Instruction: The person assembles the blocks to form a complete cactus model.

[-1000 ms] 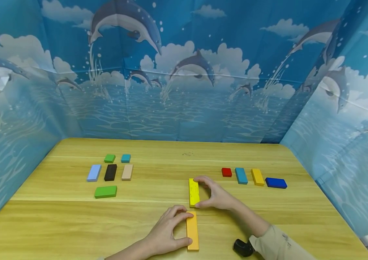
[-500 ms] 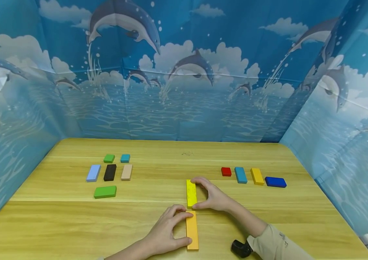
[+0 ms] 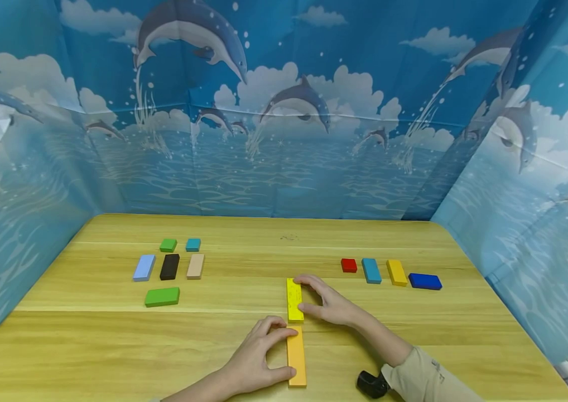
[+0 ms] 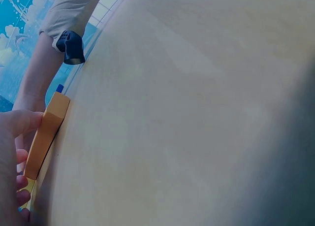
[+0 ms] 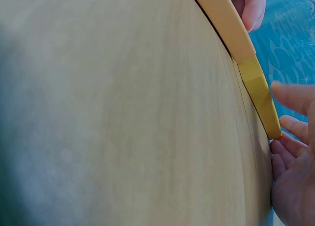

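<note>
An orange block (image 3: pixel 296 357) lies flat near the front of the table, its long side running away from me. My left hand (image 3: pixel 254 357) holds it from the left, thumb at the near end and index finger at the far end. Just beyond, in line with it, lies a bright yellow block (image 3: pixel 294 300). My right hand (image 3: pixel 331 301) is on that one, fingers at its far end and thumb (image 5: pixel 290 95) against its right side. In the head view a thin gap shows between the blocks; the right wrist view shows them nearly end to end.
On the left of the table lie several blocks, among them a black block (image 3: pixel 169 267) and a green block (image 3: pixel 162 297). A red block (image 3: pixel 349 265), a yellow-orange block (image 3: pixel 396 273) and a dark blue block (image 3: pixel 425 281) lie right. A dolphin-print curtain (image 3: pixel 274 167) encloses the table.
My right hand has shifted the yellow block slightly left, into line with the orange block. Its thumb has moved from the near end to the right side. The left hand has stayed put.
</note>
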A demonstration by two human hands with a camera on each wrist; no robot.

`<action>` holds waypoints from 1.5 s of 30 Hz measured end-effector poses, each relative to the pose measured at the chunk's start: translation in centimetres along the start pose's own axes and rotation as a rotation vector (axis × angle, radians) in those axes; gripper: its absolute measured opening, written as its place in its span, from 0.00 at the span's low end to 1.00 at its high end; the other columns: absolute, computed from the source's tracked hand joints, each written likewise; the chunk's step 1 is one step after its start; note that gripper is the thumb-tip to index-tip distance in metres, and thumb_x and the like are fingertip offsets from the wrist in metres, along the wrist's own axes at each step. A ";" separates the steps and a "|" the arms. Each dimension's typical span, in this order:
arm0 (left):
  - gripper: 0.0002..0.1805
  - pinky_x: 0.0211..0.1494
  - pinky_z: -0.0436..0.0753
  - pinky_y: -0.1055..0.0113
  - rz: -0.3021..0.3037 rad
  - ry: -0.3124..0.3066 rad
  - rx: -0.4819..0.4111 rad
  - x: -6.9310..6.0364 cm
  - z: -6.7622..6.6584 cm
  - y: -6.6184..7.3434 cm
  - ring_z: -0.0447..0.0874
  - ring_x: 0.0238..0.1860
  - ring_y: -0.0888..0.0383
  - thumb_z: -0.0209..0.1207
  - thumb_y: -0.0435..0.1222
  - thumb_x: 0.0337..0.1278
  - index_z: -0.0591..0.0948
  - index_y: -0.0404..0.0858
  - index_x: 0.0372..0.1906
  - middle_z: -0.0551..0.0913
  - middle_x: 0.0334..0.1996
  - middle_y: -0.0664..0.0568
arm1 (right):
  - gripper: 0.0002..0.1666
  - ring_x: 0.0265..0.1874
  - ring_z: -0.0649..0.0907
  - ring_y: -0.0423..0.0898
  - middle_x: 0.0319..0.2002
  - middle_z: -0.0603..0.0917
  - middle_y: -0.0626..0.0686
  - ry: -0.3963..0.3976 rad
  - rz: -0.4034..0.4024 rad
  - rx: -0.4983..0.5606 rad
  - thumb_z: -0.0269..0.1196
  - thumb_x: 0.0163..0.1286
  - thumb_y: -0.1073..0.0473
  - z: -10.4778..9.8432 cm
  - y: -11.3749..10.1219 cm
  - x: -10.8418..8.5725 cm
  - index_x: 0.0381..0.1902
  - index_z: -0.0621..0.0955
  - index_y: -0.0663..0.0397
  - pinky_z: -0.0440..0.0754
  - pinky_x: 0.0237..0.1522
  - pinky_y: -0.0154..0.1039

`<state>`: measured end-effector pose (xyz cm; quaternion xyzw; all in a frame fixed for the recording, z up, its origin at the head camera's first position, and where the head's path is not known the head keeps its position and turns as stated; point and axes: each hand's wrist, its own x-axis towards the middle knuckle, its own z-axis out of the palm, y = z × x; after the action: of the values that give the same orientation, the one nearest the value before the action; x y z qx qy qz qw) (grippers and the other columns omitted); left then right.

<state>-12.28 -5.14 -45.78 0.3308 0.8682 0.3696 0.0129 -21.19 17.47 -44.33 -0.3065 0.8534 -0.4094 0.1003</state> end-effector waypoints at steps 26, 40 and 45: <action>0.30 0.56 0.70 0.51 -0.005 -0.006 -0.007 0.0 -0.1 -0.1 0.62 0.57 0.54 0.57 0.58 0.51 0.74 0.48 0.58 0.63 0.58 0.52 | 0.31 0.64 0.62 0.54 0.63 0.66 0.54 -0.013 -0.005 -0.025 0.62 0.62 0.53 0.3 -0.3 0.1 0.62 0.67 0.50 0.58 0.62 0.57; 0.29 0.57 0.67 0.44 0.052 -0.007 0.007 -0.1 -0.1 -0.2 0.59 0.64 0.51 0.59 0.55 0.51 0.73 0.47 0.57 0.61 0.65 0.53 | 0.31 0.63 0.63 0.55 0.61 0.67 0.54 -0.019 -0.015 -0.023 0.63 0.61 0.50 0.2 -0.4 0.0 0.60 0.68 0.50 0.59 0.61 0.58; 0.31 0.58 0.66 0.44 0.060 -0.015 0.012 -0.1 -0.2 -0.2 0.58 0.65 0.52 0.59 0.55 0.50 0.73 0.46 0.58 0.61 0.66 0.53 | 0.31 0.63 0.63 0.53 0.61 0.67 0.52 -0.021 0.000 -0.018 0.64 0.60 0.50 0.3 -0.3 0.0 0.59 0.69 0.48 0.58 0.62 0.57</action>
<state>-12.33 -5.39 -45.78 0.3597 0.8600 0.3620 0.0065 -20.95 17.15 -44.26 -0.3114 0.8560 -0.3986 0.1064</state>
